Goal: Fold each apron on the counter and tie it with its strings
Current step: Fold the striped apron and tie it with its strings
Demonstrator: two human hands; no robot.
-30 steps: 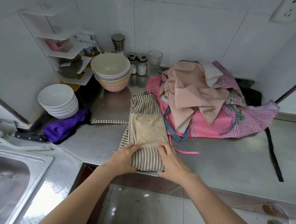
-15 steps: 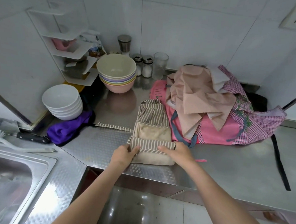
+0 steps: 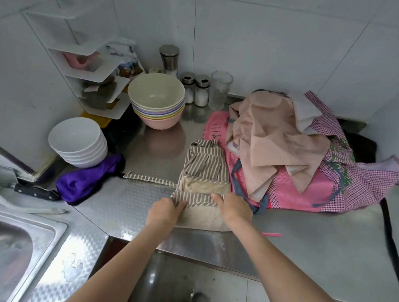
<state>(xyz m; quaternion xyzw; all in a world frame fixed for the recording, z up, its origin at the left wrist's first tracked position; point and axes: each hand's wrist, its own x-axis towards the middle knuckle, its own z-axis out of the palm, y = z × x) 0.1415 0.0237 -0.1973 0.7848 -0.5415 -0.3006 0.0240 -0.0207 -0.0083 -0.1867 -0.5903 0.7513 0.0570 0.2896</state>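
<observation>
The counter (image 3: 305,237) carries the whole job. Biggest item is the apron heap (image 3: 286,150) at approx 2 o'clock from the hands: beige, pink and pink-check cloths piled loose, none folded or tied, so most of the task is left, by the look of it. A black strap (image 3: 390,237) trails off at 3 o'clock.

The striped apron (image 3: 204,169) lies at 12 o'clock, just beside the heap, narrowed to a long strip w/ its near end turned over; one string (image 3: 149,178) runs out flat toward 9 o'clock, untied. Judged abt halfway on this one: more folds, then the tie.

Left hand (image 3: 163,212) pinches the fold's left edge, fingers curled onto the cloth; right hand (image 3: 233,209) grips the right edge, thumb on top.

Containers: sink (image 3: 38,246) at 8 o'clock, contents too blurred to tell. Pastel bowl stack (image 3: 158,102) at 11 o'clock, top bowl empty. White bowl stack (image 3: 77,142) at 10 o'clock, also empty. Glass (image 3: 220,89) at 12, looks empty; two shakers (image 3: 194,89) hold white grains.
</observation>
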